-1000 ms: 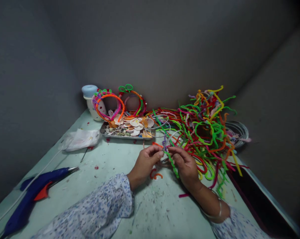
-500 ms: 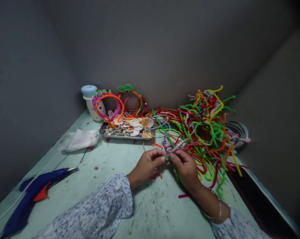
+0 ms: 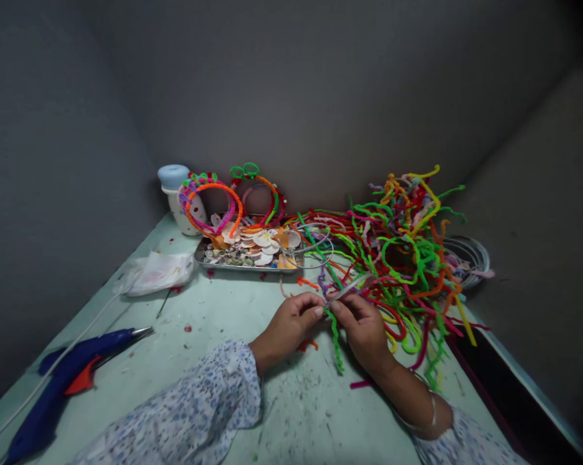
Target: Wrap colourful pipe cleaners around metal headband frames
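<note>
Just below centre frame, a crinkled, fuzzy, bright-green stem (image 3: 336,340) dangles from the pinched grip of the left hand (image 3: 287,324), beside a slim, pale-grey band (image 3: 353,285) pinched in the right hand (image 3: 365,330).

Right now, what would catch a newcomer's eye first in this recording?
Probably the tangled heap of bright pipe cleaners on the right of the table, vivid against the grey wall. Next, the fuzzy headbands standing by the shell-filled tray at the back, and the blue glue gun at near left. Centrally, both hands pinch a green twisted strand.
</note>
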The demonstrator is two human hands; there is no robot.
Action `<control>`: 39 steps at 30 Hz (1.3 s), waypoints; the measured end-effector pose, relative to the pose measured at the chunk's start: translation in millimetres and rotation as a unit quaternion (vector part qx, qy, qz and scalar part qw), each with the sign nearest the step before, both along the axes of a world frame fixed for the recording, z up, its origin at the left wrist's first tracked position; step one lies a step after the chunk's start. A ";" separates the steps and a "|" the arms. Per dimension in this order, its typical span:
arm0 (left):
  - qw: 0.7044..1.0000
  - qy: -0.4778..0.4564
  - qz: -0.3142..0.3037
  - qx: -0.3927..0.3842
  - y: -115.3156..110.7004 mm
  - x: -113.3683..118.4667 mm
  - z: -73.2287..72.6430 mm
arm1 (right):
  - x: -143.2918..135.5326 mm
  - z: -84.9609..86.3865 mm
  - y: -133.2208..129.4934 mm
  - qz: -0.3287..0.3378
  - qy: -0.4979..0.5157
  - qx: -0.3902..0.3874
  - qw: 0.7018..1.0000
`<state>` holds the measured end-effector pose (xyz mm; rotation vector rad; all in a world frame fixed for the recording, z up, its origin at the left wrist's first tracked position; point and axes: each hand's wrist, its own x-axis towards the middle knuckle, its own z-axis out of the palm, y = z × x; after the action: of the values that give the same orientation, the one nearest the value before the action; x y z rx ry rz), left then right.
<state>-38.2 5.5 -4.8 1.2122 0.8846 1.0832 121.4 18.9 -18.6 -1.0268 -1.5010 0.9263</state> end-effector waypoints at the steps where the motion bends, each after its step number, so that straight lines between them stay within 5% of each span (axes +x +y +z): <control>1: 1.000 0.003 -0.002 -0.004 -0.5 0.4 -0.1 | 1.1 -1.5 0.0 0.000 0.009 -0.003 1.000; 22: 1.000 -0.001 -0.017 -0.014 -6.9 0.5 7.3 | 0.7 1.8 -4.2 -0.069 -0.019 0.036 0.997; 39: 0.997 -0.017 -0.033 -0.070 -5.1 1.1 7.2 | -1.0 5.3 -4.4 -0.042 -0.012 0.049 0.998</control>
<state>-37.1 0.5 2.4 1.0952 0.8737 0.9704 120.4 14.5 -13.3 -1.0254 -1.4973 0.7764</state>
